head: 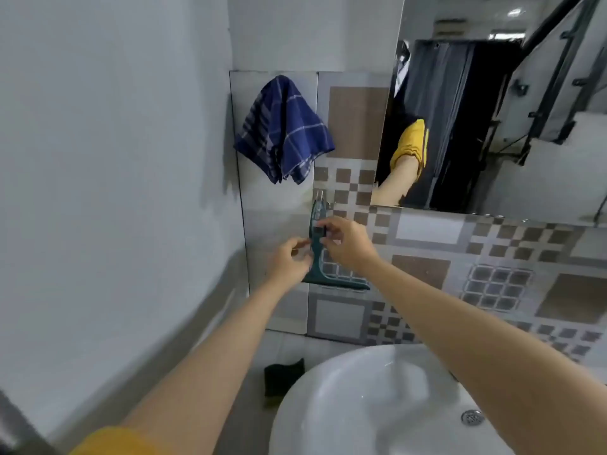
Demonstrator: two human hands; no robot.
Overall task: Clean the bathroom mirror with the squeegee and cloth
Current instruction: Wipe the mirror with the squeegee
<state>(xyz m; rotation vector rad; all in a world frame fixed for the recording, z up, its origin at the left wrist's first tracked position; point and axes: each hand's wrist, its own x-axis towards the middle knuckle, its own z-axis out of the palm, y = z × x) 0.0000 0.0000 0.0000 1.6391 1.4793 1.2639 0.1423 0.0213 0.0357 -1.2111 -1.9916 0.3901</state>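
A dark green squeegee (317, 257) hangs by its handle from a small hook on the tiled wall, blade down. My right hand (348, 241) pinches the squeegee's handle about halfway up. My left hand (289, 261) is at the handle's left side, fingertips curled and touching it. A blue checked cloth (285, 129) hangs on the wall above and to the left of the squeegee. The mirror (532, 119) fills the upper right and reflects a yellow sleeve and an arm.
A white washbasin (328, 405) with a metal drain (472, 417) sits at the bottom right. A dark sponge-like object (284, 376) lies on the floor beside the basin. A plain grey wall (115, 159) stands close on the left.
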